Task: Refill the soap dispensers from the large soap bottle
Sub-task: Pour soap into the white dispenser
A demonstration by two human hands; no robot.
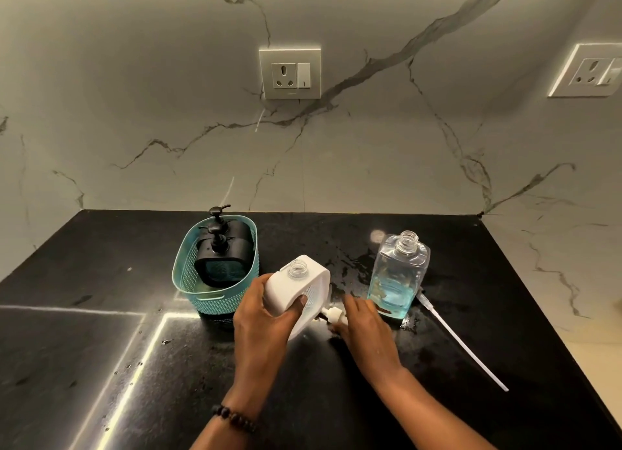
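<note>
Nearest the camera, two bare forearms reach in over the black bench (101, 365), a dark beaded bracelet (235, 417) on the left wrist. The left hand (261, 318) has its grip wrapped around the lower body of a white soap dispenser (298, 291) — thumb pressed on its front face, fingers behind — and the dispenser is tilted, its clear threaded neck open with no pump on it. Right beside it, the right hand (365, 325) lies low on the bench with its fingers curled over a white pump head (333, 316) that peeks out at its left edge; how firmly that grip has closed on it, I cannot tell. Off to the right a long white dip tube (468, 350) lies flat on the bench, running diagonally away from the base of the large soap bottle (399, 274). That bottle is clear, stands upright just past the right hand, uncapped, with blue liquid filling the lower part. Wet smears glisten on the bench between the two containers. Further back on the left, a teal perforated basket (198, 294) holds two black pump dispensers (223, 254), one behind the other. Behind it all — a veined marble wall (134, 129) with a socket plate (290, 73) at centre and another socket (587, 71) at the far right.
</note>
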